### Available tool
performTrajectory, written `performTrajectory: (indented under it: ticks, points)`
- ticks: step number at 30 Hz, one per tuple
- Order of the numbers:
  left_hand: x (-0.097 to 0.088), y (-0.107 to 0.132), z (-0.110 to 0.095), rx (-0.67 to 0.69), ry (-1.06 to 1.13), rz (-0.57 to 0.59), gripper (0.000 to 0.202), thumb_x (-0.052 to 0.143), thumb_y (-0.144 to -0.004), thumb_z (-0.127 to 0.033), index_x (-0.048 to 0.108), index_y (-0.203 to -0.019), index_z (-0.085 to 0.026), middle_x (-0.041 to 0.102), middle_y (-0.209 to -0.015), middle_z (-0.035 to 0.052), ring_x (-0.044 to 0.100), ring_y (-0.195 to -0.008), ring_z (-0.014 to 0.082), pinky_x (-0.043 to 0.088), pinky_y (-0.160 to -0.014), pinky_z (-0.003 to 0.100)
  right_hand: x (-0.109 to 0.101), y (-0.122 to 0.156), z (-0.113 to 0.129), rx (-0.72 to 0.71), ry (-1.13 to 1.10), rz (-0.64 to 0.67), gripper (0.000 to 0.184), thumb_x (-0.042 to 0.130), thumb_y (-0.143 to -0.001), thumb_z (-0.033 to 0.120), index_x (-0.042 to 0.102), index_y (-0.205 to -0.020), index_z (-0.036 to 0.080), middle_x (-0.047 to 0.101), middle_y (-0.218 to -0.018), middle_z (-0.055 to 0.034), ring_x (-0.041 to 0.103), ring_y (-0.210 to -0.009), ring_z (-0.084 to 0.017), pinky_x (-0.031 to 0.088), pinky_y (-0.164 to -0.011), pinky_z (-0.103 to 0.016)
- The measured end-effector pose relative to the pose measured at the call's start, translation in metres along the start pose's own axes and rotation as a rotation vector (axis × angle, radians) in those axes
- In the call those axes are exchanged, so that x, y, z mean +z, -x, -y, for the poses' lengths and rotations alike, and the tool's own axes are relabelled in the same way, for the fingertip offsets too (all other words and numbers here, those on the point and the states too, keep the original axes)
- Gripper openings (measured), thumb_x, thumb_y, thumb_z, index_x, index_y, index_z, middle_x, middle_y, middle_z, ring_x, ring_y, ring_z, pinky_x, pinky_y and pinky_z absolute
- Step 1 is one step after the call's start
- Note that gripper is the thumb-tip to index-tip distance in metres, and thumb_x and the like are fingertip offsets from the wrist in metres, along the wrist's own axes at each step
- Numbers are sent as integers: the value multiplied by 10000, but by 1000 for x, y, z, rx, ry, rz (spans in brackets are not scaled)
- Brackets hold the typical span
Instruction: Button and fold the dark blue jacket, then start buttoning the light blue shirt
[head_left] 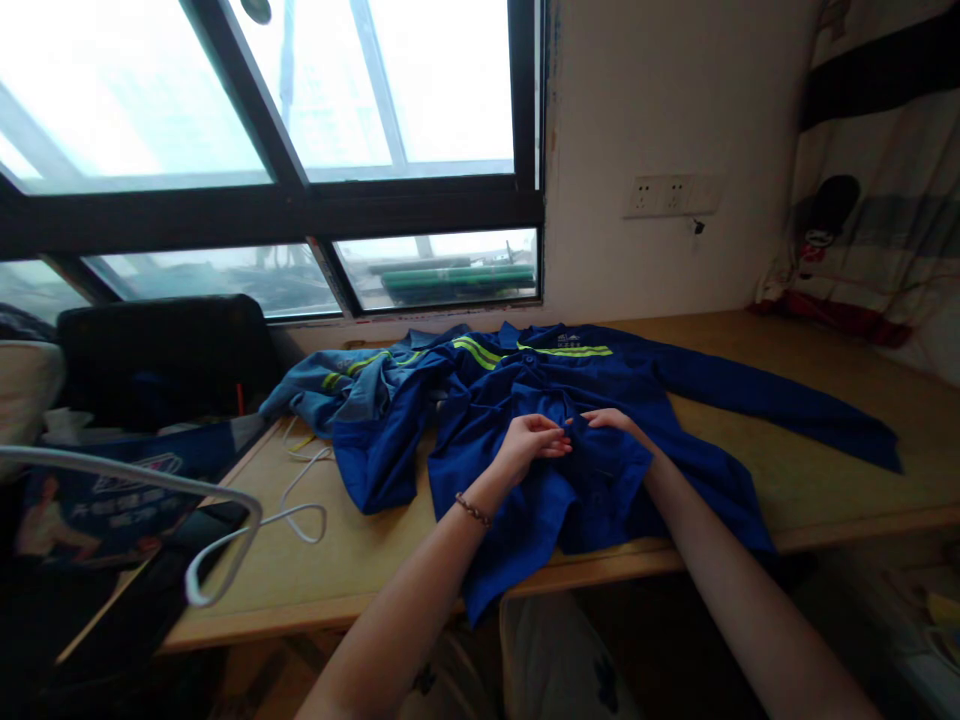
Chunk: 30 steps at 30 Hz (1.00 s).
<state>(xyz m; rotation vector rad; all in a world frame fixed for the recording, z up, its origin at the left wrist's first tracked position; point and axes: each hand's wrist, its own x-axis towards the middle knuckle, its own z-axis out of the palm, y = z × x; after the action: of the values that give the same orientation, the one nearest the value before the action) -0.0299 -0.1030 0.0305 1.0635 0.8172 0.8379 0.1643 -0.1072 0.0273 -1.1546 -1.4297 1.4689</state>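
Note:
A dark blue work jacket (517, 390) with yellow-green reflective strips lies spread over the wooden table, its lower front edge hanging past the near side. My left hand (531, 442), with a beaded bracelet at the wrist, pinches a fold of the jacket's front. Close beside it, my right hand (611, 420) is closed on the same cloth, which drapes over its fingers and hides part of them. The fingertips of both hands nearly meet. One sleeve stretches out to the right; the other is bent on the left. Whatever small detail lies between the fingertips is too small to tell.
A lighter blue garment (360, 385) with similar strips lies behind the jacket's left side. White cable (304, 520) curls on the wooden table (375, 560). At left stand a black bag (165, 350) and a printed blue bag (112, 490). Wall sockets (671, 196) and a curtain (870, 190) are at right.

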Motion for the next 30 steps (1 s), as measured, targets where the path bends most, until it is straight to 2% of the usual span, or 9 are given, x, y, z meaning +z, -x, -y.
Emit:
performTrajectory:
  ticks: [5, 8, 12, 16, 21, 24, 27, 30]
  points:
    - [0, 0, 0, -21, 21, -14, 170, 672, -634, -149, 550, -729, -78, 657, -705, 132, 647, -614, 184, 521, -545, 232, 7, -6, -8, 87, -158, -51, 291, 546, -567, 207, 682, -808, 116, 661, -702, -52, 586, -606, -152, 454, -599, -246]
    - [-1, -1, 1, -31, 51, -35, 161, 669, -637, -142, 553, -724, -73, 656, -696, 133, 650, -638, 192, 526, -567, 236, 7, -5, -7, 45, -143, -47, 227, 591, -568, 211, 687, -750, 113, 662, -708, -59, 594, -644, -167, 462, -628, -253]
    - [-1, 0, 0, -32, 60, -62, 151, 676, -627, -129, 555, -698, -72, 650, -659, 122, 650, -640, 199, 531, -580, 247, 12, 2, -5, -30, -147, -13, 266, 642, -599, 297, 682, -798, 126, 662, -765, -69, 602, -722, -184, 467, -662, -271]
    - [0, 1, 0, -2, 73, -61, 172, 701, -601, -128, 557, -683, -79, 648, -648, 102, 649, -634, 195, 530, -585, 251, 19, 3, -9, 7, -146, -64, 335, 652, -616, 373, 670, -818, 106, 646, -656, -57, 569, -543, -136, 428, -525, -240]
    - [1, -1, 6, -18, 39, -127, 184, 730, -561, -145, 587, -655, -79, 647, -624, 87, 634, -589, 172, 519, -566, 253, 27, -2, -14, -118, 88, -188, 296, 673, -595, 386, 658, -708, 113, 625, -598, -35, 527, -499, -120, 387, -488, -230]
    - [0, -3, 11, 0, -1, -165, 189, 728, -571, -211, 616, -654, -84, 639, -601, 68, 607, -558, 142, 494, -537, 233, 31, -3, -16, -205, 282, -238, 261, 655, -622, 386, 623, -682, 134, 600, -562, -16, 505, -471, -113, 361, -457, -219]
    - [-1, -4, 15, 37, -69, -162, 229, 693, -610, -304, 644, -665, -87, 617, -572, 44, 545, -498, 93, 422, -468, 184, 35, -2, -18, -305, 493, -296, 210, 625, -665, 366, 580, -661, 161, 560, -516, 10, 489, -459, -105, 350, -466, -214]
    - [-1, -4, 16, 72, -140, -187, 222, 703, -580, -293, 656, -677, -98, 595, -552, 18, 473, -447, 61, 345, -425, 168, 38, 0, -17, -368, 650, -334, 188, 604, -692, 356, 560, -661, 176, 550, -525, 17, 487, -474, -104, 344, -486, -214]
